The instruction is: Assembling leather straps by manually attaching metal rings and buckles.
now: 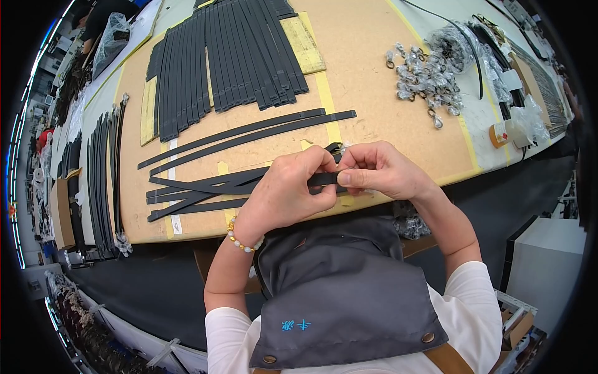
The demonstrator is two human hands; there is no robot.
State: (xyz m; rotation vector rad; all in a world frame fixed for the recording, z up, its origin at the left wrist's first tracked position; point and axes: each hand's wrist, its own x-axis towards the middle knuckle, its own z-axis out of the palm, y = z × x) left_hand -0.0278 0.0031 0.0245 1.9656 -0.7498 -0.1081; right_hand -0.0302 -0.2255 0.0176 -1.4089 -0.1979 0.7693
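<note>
Close to the table's front edge, my left hand and my right hand pinch the end of a flat black strap between thumbs and fingers. The hands almost touch, and part of the strap is hidden behind them. Beneath and beyond my left hand lie several more black straps, some crossing each other. A small piece wrapped in clear plastic shows just past the fingertips of my right hand. Two single straps lie side by side farther up the board.
A large row of black straps rests on yellow-edged boards at the back. Plastic-wrapped metal hooks are heaped at the right, near a jar and a plastic bag. More dark straps lie at the left.
</note>
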